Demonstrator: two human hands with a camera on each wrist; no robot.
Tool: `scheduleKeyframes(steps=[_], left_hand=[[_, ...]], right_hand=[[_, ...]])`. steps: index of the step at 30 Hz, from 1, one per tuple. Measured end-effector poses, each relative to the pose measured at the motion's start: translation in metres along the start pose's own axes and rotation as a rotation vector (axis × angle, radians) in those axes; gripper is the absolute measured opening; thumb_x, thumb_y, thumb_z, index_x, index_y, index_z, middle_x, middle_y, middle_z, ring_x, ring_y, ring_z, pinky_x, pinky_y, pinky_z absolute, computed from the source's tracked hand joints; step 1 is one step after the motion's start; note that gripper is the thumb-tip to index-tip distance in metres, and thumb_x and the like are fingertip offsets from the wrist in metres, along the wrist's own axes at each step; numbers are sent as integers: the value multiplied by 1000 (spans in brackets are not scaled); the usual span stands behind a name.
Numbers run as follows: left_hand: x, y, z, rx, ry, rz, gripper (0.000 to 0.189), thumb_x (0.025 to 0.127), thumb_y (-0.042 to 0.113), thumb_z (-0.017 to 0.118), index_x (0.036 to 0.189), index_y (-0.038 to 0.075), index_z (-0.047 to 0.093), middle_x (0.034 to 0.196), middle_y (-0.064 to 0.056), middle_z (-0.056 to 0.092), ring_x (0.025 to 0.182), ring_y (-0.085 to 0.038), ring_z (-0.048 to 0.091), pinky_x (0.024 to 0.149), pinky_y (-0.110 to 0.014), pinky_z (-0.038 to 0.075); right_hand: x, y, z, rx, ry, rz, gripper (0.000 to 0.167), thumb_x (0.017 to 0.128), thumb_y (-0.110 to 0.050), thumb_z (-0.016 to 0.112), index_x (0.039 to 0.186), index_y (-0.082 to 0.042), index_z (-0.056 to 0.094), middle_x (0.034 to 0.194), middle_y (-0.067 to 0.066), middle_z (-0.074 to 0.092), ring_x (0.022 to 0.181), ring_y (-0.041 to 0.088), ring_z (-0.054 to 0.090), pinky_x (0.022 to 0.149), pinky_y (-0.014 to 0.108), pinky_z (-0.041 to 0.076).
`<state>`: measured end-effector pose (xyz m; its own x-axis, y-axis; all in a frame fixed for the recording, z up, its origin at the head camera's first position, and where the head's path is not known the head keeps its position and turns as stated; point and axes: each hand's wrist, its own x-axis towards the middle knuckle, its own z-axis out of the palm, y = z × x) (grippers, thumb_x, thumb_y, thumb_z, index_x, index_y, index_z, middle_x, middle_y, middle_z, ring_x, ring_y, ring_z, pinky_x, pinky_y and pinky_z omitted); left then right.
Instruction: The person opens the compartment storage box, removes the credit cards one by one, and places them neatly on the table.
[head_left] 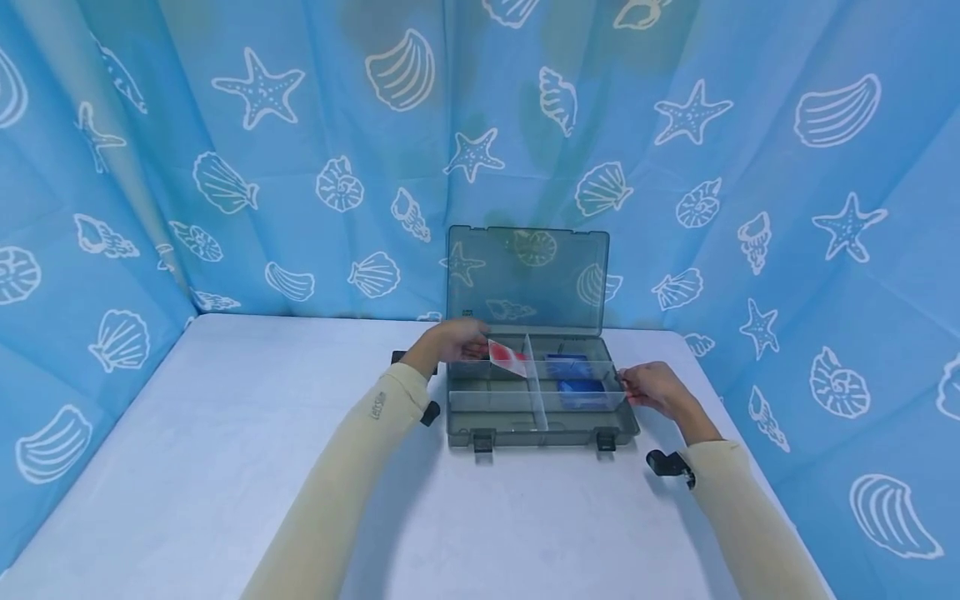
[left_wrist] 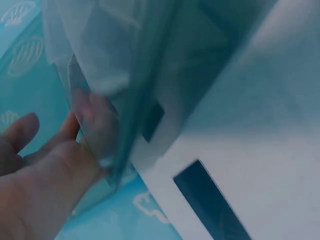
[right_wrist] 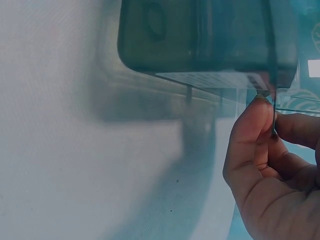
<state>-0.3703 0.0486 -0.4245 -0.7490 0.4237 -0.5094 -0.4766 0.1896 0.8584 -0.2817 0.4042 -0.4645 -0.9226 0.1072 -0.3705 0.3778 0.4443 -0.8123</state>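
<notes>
A grey see-through compartment box (head_left: 510, 437) stands on the table, its lid (head_left: 528, 283) raised at the back. At its left side my left hand (head_left: 457, 336) reaches over the wall, fingertips at the corner of a tilted red and white card (head_left: 508, 358) that they seem to hold. In the left wrist view, tinted plastic partly hides the fingers (left_wrist: 92, 107). By the box's right side, my right hand (right_wrist: 270, 160) pinches a thin edge (right_wrist: 274, 117); whether it belongs to the box I cannot tell. Blue flat packs (head_left: 581, 392) lie in the right compartments.
Clear dividers (head_left: 536, 400) split the box inside. Two dark latches (head_left: 483, 442) hang at its front. White cloth covers the table (head_left: 225, 433), and a blue curtain (head_left: 315, 225) with shells and starfish stands close behind the lid and along both sides.
</notes>
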Motion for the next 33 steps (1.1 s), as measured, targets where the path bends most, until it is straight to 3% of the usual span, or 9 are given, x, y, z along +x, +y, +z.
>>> scheduleKeyframes(steps=[4,7,13,18,26,33], left_hand=[[3,-3,8,105,28,90,33,101,10,48,128,-10,48,109,-18,56,97,-26,59,97,-39,50],[3,-5,10,136,102,144,26,99,5,53,118,-11,54,99,-16,58,85,-22,61,88,-35,55],[1,-13,13,268,236,219,21,93,2,60,110,-10,65,100,-18,67,85,-25,69,79,-33,58],[-1,-14,8,252,265,250,24,94,4,63,114,-8,66,105,-17,66,86,-24,70,76,-31,58],[-15,-14,-37,115,195,218,32,94,11,66,122,-3,60,114,-17,62,95,-25,66,92,-40,53],[-35,-38,-89,11,232,191,37,95,13,65,128,0,58,119,-14,61,102,-24,64,88,-32,55]], right_hand=[[0,0,1,-10,9,-3,32,104,-18,41,114,10,54,88,11,55,75,19,56,67,26,55],[0,0,1,-15,13,-13,32,104,-18,40,114,10,54,86,10,55,73,19,56,67,26,55],[2,0,2,-7,23,1,31,104,-18,41,114,9,53,86,10,55,74,19,57,67,26,55],[1,2,1,-15,17,9,33,104,-19,40,116,9,52,90,11,55,76,19,57,69,25,55],[3,2,3,-22,11,10,33,104,-16,39,120,10,51,92,11,55,77,18,57,69,25,55],[2,1,2,-38,-5,5,37,105,-18,40,124,11,49,93,10,56,78,18,57,70,25,55]])
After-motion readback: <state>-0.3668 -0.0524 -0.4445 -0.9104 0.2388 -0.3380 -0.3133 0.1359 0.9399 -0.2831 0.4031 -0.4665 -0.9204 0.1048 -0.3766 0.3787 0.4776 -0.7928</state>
